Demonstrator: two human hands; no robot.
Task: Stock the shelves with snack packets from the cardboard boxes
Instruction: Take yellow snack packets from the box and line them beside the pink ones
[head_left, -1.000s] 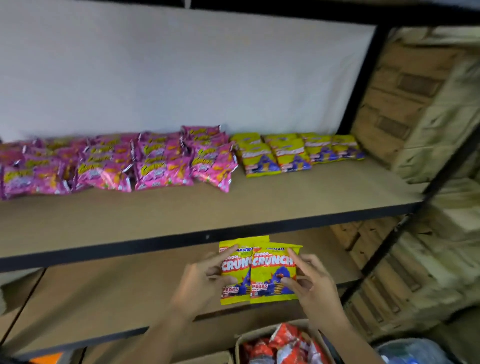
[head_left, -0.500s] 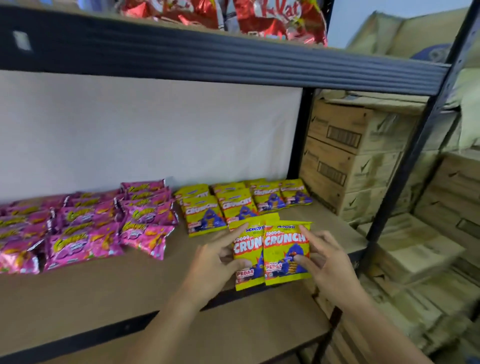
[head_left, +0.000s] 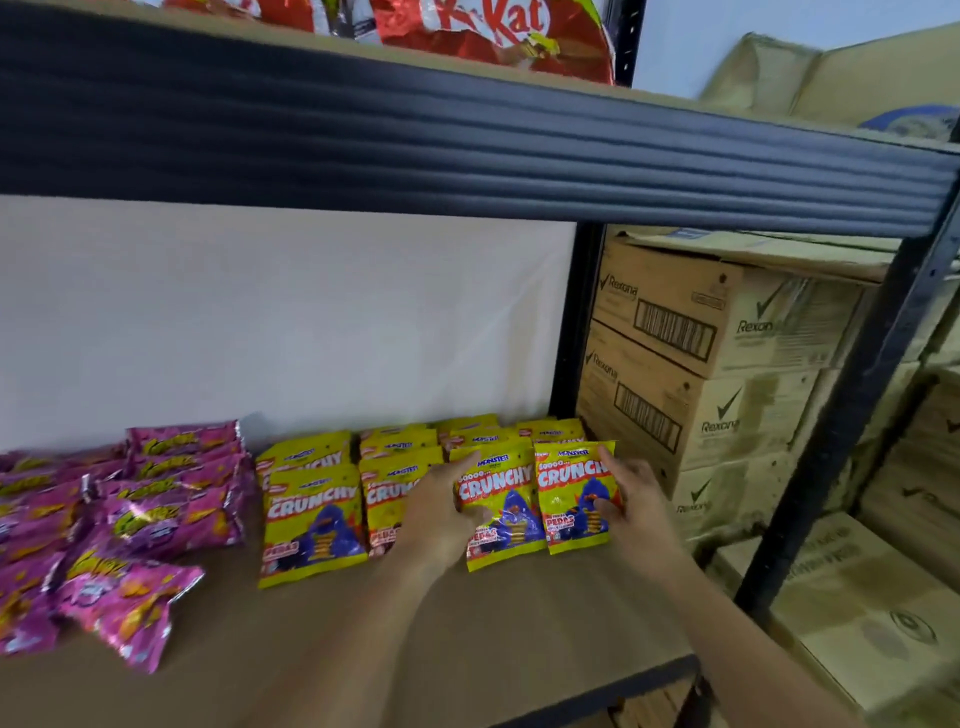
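Observation:
Two yellow Crunchy snack packets sit side by side at the front of the yellow rows on the brown shelf board (head_left: 467, 639). My left hand (head_left: 441, 514) grips the left yellow packet (head_left: 501, 512), thumb on its front and fingers along its left edge. My right hand (head_left: 631, 499) pinches the right yellow packet (head_left: 571, 499) at its right edge. Behind and to the left lie more yellow Crunchy packets (head_left: 311, 519) in rows. Pink snack packets (head_left: 156, 509) fill the shelf's left part.
A thick black shelf beam (head_left: 467, 150) hangs overhead, with red KitKat bags (head_left: 467, 26) on top. A black upright post (head_left: 852, 415) stands at the right. Stacked Rexona cardboard boxes (head_left: 717, 364) fill the space beyond the shelf's right end.
Both hands carried the two yellow packets up from below the shelf edge and forward onto the shelf, to the front of the yellow rows. The packets, once overlapping, now sit side by side.

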